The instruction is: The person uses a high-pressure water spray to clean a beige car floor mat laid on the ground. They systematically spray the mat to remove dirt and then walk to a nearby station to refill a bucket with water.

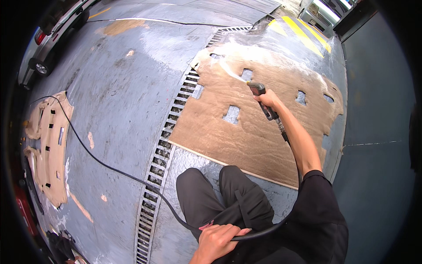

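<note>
My right hand (pixel 267 98) is closed around the grip of a black pressure-washer spray gun (pixel 260 92), its brass-coloured tip towards the upper left. White spray leaves the tip and runs over a wet brown car floor carpet (pixel 204 122) with several cut-outs, spread on the floor before me. Foam lies along the carpet's far edge. Near my lap, my left hand (pixel 219 239) grips the black hose (pixel 260 233), which bends up to the gun on the right and trails away across the floor to the left.
A metal drain grate (pixel 158 161) runs beside and partly under the carpet's left edge. Another beige carpet piece (pixel 54 148) lies at far left. A silver car (pixel 44 49) stands at upper left, another vehicle (pixel 318 16) at upper right. A dark grey wall (pixel 376 109) borders the right.
</note>
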